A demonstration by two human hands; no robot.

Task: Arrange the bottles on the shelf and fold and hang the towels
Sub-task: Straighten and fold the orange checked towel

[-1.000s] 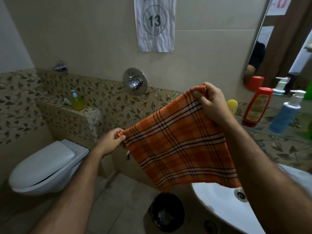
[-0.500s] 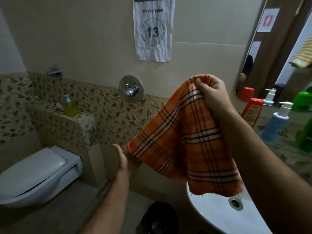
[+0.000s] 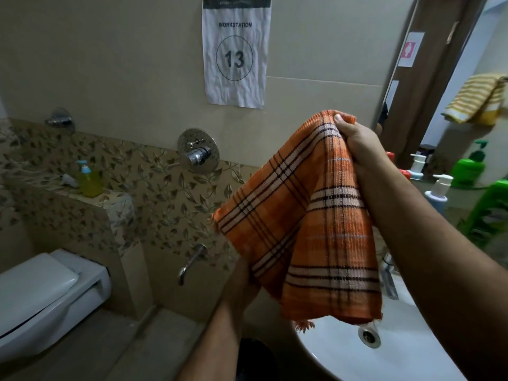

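Note:
An orange plaid towel [image 3: 305,229] hangs folded over the white sink [image 3: 338,356]. My right hand [image 3: 357,144] grips its bunched top corners, thumb on the cloth. My left hand [image 3: 240,281] reaches up under the towel's lower left fold; its fingers are hidden behind the cloth. On the shelf at the right stand a blue pump bottle [image 3: 437,195], a green bottle [image 3: 492,213] and a red-capped bottle [image 3: 405,173] mostly hidden by my right arm. A yellow striped towel [image 3: 475,99] shows in the mirror.
A toilet [image 3: 41,292] stands at the lower left, with a yellow-green soap bottle [image 3: 88,180] on the tiled ledge above it. A wall valve [image 3: 198,154] and a low tap [image 3: 192,262] are on the wall ahead. A black bin [image 3: 255,358] sits below the sink.
My left hand let go of the towel's left corner and moved down under the cloth. My right hand gathered the top together, so the towel now hangs folded instead of spread.

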